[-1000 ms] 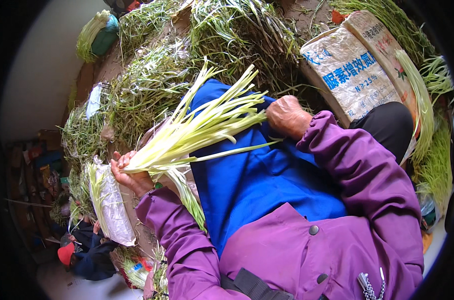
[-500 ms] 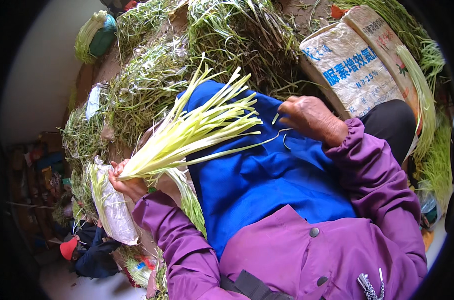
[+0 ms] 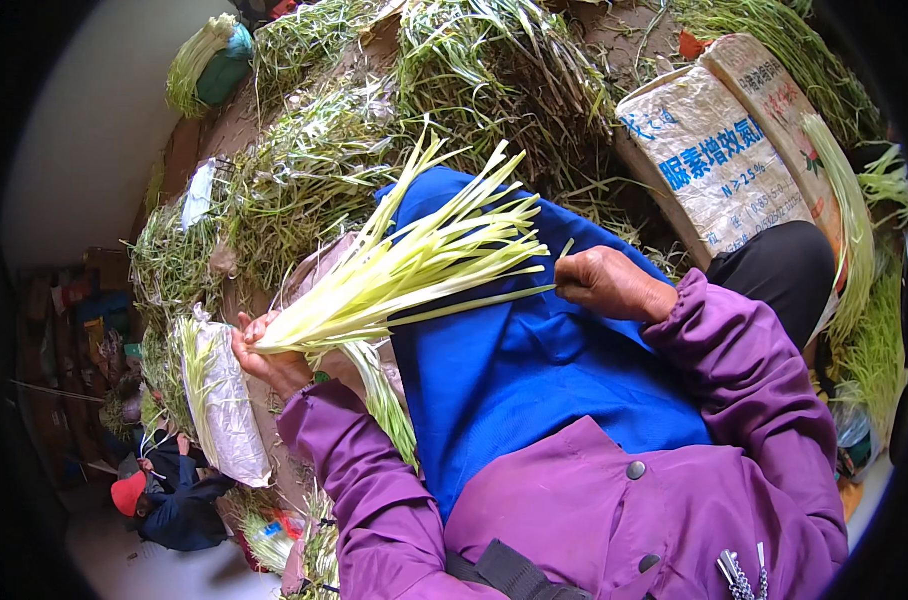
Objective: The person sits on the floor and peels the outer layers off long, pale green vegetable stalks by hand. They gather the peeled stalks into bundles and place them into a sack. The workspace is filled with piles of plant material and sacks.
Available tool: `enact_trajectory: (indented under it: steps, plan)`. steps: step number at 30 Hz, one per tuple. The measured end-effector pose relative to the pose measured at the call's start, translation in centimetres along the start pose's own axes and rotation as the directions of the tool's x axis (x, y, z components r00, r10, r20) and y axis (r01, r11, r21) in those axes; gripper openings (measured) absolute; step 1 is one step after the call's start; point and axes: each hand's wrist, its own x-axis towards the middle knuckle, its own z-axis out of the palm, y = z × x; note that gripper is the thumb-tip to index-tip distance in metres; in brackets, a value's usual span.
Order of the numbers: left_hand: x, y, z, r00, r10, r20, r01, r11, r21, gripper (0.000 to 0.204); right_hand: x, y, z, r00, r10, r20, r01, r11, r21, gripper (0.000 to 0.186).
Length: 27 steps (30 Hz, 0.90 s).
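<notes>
At nine o'clock, the left hand (image 3: 274,368) squeezes pale stalks (image 3: 414,265) by one end, perhaps so they fan over blue cloth (image 3: 544,385); at three, the right hand (image 3: 611,284) pinches a green bit (image 3: 568,246).

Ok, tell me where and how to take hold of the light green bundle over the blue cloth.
Take the bundle by its pale base, probably best from the left, where the left grip wraps it. It draws together narrowly there; the other end fans out loosely toward the upper right, so a hold there would likely catch only part of it.
</notes>
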Motion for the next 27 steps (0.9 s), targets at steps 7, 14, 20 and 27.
enact_trajectory:
  steps: [7,14,20,27]
  plan:
    - [-0.1,-0.6,0.4,1.000,-0.006,-0.004,0.006,0.999,-0.045,0.025,0.7,2.9,1.9,0.992,0.078,-0.102,-0.125,0.753,-0.646,0.005]
    - [-0.4,-0.1,0.5,1.000,0.006,-0.004,-0.006,0.999,-0.036,0.025,1.9,-2.8,-3.1,0.948,-0.240,-0.211,0.098,0.846,-0.524,0.008]
    - [-0.5,-0.6,1.8,1.000,0.009,0.029,-0.007,0.999,-0.037,0.025,6.4,-5.6,-2.0,0.896,-0.413,-0.166,0.237,0.759,-0.606,0.008]
    - [-0.8,-0.6,2.0,0.999,0.002,0.038,0.001,0.998,-0.065,0.024,6.5,-4.0,-0.5,0.922,-0.217,-0.320,0.232,0.973,0.010,0.010]
